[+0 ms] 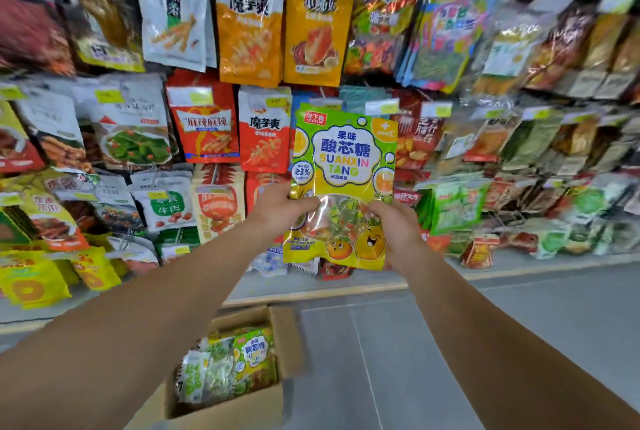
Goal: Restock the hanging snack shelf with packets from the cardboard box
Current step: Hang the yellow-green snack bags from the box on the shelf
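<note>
A yellow-green candy packet (343,166) marked SUANXIN TANG is held upright in front of the hanging snack shelf (249,31). My left hand (280,209) grips its lower left edge, thumb across the front. My right hand (398,225) grips its lower right edge. The packet's top sits level with the middle row of hanging packets, just right of a red-and-white packet (265,131). Below, on the floor, the open cardboard box (239,405) holds several more packets (252,357) of the same kind.
Rows of hanging snack packets fill the wall left, right and above. Loose packets (479,253) lie on the low shelf base (311,291). Grey tiled floor (450,343) stretches to the right of the box.
</note>
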A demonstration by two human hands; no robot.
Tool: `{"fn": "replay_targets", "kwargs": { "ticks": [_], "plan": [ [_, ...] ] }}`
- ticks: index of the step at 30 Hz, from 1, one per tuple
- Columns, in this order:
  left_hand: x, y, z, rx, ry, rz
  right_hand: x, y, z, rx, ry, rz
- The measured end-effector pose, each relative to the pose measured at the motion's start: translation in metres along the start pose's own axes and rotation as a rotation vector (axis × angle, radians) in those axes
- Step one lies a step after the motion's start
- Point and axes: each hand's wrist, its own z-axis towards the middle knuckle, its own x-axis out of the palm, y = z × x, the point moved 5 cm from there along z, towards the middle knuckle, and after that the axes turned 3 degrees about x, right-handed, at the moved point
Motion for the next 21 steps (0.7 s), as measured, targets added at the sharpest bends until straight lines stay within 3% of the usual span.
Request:
{"fn": "replay_targets", "kwargs": {
  "ticks": [10,21],
  "plan": [
    [0.041,-0.162,0.017,0.184,-0.007,-0.067,-0.085,0.126,0.008,-0.227,-0.028,0.033],
    [0.035,-0.265,0.113,0.414,-0.085,-0.039,-0.097,0.254,0.055,-0.397,0.021,0.070]
  ]
}}
